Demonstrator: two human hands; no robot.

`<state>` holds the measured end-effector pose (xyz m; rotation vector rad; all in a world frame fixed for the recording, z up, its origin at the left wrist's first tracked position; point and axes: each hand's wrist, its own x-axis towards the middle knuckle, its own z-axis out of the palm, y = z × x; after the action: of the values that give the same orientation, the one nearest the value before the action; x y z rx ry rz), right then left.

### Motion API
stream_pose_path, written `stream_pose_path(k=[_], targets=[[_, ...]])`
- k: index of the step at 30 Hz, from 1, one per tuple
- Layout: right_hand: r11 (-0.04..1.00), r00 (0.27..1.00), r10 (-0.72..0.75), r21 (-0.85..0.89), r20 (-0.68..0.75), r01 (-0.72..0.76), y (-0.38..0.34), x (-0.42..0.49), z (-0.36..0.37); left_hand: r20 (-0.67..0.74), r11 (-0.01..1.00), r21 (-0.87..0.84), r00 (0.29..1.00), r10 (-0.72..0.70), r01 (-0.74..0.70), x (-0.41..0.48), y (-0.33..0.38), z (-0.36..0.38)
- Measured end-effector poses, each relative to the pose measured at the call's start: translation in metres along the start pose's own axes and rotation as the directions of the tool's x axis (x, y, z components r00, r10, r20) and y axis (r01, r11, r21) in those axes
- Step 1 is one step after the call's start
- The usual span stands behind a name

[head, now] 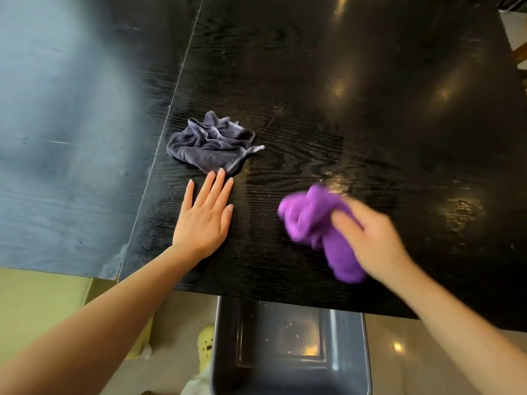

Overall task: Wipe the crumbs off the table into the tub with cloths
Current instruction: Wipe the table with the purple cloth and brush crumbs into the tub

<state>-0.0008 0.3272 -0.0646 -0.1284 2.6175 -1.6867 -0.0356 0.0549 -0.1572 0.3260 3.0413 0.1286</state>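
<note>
From the head view, my right hand (376,240) clutched the purple cloth (319,229), grip closed around it, its blurred length running from upper left to lower right on the black worktop (342,109). My left hand (204,215) lay flat, fingers spread, fingertips just beside the crumpled grey cloth (211,142). The grey tub (368,352) sat below the worktop's near edge.

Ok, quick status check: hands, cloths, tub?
Right hand gripping purple cloth on table. Left hand flat, empty, beside grey cloth. Tub below near edge, some crumbs inside. Path clear.
</note>
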Motion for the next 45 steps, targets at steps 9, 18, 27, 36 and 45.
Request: stream_pose_path(k=[9,18,27,36,45], targets=[[0.765,0.998,-0.062,-0.643,-0.028,0.03,0.03,0.146,0.055,0.013,0.999,-0.035,1.0,0.0,0.0,0.0,0.0,-0.003],[0.747,0.911,-0.334,-0.521,0.242,0.412,0.019,0.048,0.087,-0.02,0.999,-0.052,1.0,0.006,-0.007,-0.001,0.0,-0.002],[0.641,0.749,-0.254,-0.473,0.612,0.604,0.028,-0.069,0.063,0.005,0.999,-0.043,1.0,0.012,-0.012,-0.001,0.0,-0.005],[0.864,0.984,-0.04,-0.5,-0.173,-0.053,0.025,0.008,-0.006,0.023,0.998,-0.05,0.999,0.026,-0.025,0.0,-0.002,-0.006],[0.889,0.889,0.0,-0.407,-0.458,-0.209,0.037,0.11,0.034,-0.046,0.992,-0.116,0.998,-0.053,0.047,0.034,-0.014,-0.019]])
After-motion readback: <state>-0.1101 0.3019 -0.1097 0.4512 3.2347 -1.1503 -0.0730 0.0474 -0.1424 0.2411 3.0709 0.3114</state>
